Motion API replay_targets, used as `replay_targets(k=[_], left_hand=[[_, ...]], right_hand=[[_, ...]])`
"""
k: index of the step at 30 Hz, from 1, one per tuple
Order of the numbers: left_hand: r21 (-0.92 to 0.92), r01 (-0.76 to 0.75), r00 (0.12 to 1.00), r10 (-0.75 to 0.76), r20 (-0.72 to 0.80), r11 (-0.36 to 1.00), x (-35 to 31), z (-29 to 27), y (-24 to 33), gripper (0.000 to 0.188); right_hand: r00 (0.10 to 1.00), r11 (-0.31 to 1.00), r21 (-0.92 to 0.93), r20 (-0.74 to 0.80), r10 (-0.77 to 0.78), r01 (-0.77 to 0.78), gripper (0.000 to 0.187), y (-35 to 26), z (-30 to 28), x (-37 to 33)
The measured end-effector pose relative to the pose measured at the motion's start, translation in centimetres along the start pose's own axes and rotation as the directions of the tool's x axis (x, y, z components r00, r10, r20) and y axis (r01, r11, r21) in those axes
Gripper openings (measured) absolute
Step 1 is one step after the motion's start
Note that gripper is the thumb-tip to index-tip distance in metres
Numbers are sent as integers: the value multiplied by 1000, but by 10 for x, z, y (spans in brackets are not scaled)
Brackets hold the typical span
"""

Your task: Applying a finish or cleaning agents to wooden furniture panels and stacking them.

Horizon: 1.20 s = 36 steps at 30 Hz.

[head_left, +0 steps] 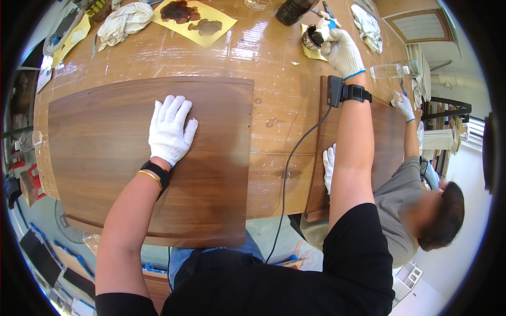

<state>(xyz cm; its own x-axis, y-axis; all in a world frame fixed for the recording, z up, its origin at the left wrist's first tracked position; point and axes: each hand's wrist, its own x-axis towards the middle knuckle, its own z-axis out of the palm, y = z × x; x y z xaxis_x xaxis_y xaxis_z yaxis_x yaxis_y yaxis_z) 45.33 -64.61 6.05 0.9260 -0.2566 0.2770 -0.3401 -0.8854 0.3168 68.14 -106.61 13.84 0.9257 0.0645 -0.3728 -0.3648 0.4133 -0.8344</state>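
Shiny brown table stretching underneath, gloved left hand lying flat and loosely spread on a wooden board, gloved right hand curling beside a small can, its hold being unclear, stained yellow paper lying beyond the left hand

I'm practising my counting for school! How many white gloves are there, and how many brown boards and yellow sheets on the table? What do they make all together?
White gloves: 4
Brown boards on the table: 2
Yellow sheets on the table: 3
Total: 9
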Motion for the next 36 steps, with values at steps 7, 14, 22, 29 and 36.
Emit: replay_targets(k=[7, 14, 22, 29, 36], left_hand=[[9, -1, 1000, 1, -9, 1000, 0, 0, 0, 42], [21, -11, 1000, 11, -19, 1000, -1, 1, -1, 42], [6, -15, 1000, 15, -7, 1000, 1, 0, 1, 41], [2, 0, 1000, 0, 1, 1000, 1, 0, 1, 41], [-13, 16, 1000, -15, 19, 1000, 3, -3, 2, 40]], right_hand=[[990, 998, -12, 133, -55, 57, 12, -1, 13, -13], [979, 959, -200, 35, -200, 203, 11, 3, 14, -14], [747, 59, -997, -10, -665, 40, 53, 4, -12, 9], [819, -89, -986, -66, -570, -141, 54, 22, -10, 31], [889, 407, -914, -192, -415, -8, 48, 9, -10, 11]])
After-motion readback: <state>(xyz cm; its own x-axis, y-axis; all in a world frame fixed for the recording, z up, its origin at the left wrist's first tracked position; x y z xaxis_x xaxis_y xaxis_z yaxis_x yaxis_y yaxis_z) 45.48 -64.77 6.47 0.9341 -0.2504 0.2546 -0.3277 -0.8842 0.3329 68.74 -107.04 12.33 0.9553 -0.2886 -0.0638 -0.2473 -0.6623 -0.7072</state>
